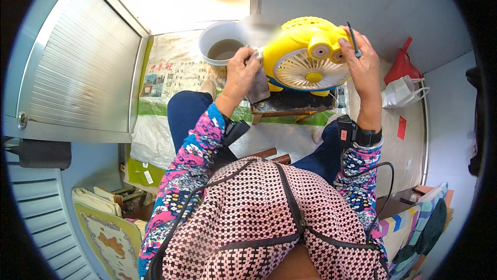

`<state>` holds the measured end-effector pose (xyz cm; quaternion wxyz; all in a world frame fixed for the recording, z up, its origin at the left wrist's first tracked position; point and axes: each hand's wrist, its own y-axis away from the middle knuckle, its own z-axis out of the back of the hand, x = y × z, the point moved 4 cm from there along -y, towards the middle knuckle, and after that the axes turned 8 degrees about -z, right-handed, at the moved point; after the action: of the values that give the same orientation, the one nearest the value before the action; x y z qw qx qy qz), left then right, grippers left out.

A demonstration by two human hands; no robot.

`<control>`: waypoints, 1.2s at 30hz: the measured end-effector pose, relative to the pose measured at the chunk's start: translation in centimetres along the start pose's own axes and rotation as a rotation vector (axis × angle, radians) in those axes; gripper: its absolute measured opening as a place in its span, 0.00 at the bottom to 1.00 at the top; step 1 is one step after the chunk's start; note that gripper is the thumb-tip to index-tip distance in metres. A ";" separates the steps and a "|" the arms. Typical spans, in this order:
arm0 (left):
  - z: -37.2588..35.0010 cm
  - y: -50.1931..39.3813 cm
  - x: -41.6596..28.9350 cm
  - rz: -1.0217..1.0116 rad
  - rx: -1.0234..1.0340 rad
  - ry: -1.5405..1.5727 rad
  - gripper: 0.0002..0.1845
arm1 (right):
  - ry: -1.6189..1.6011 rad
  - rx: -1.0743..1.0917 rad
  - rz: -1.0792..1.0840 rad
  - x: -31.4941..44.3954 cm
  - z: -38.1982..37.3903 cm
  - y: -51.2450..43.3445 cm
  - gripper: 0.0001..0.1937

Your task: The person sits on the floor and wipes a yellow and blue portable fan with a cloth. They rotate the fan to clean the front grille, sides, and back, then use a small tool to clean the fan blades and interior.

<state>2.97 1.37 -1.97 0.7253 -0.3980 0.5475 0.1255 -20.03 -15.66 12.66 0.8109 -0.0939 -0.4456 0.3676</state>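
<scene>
A yellow electric fan [313,77] with two round eye shapes on its casing stands tilted on a low, worn stool [291,105]. My right hand [363,58] grips the upper right of the casing, the thumb beside one eye. A thin dark rod with a grey end [352,39] shows by those fingers; I cannot tell whether it is held. At the casing's left edge, my left hand [242,72] pinches a damp-looking grey cloth [259,87] that hangs down beside the stool. Behind the fan, part of the view is blurred.
A white bucket [205,43] of murky water stands just beyond my left hand. Printed sheeting [174,54] covers the floor. To the right are a red plastic bag [402,66] and a white bag [400,93]. A ribbed-panel door [81,66] is at left.
</scene>
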 end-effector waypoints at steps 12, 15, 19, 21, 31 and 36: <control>-6.0 -2.3 -7.7 -0.606 -0.200 -0.133 0.12 | -0.042 0.079 -0.152 -3.3 1.7 -0.2 0.24; -5.2 -0.2 -5.4 -0.664 -0.199 -0.197 0.13 | -0.045 0.078 -0.146 -4.0 2.2 0.0 0.25; -3.8 2.0 -2.7 -0.559 -0.199 -0.120 0.13 | -0.073 0.094 -0.190 -4.8 2.1 -0.3 0.26; -4.4 1.5 -3.2 -0.550 -0.220 -0.149 0.12 | -0.062 0.096 -0.158 -4.9 2.1 -0.5 0.27; -6.9 1.7 -2.6 -0.654 -0.160 -0.314 0.14 | -0.046 0.058 -0.154 -5.9 2.0 -0.8 0.23; -6.8 4.4 2.5 -0.405 -0.096 -0.291 0.12 | -0.053 0.053 -0.153 -6.5 1.8 -1.2 0.24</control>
<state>-3.52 -1.26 -6.67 0.7871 -0.5115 0.3396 0.0594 -23.02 -21.25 10.04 0.8268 -0.0284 -0.4626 0.3188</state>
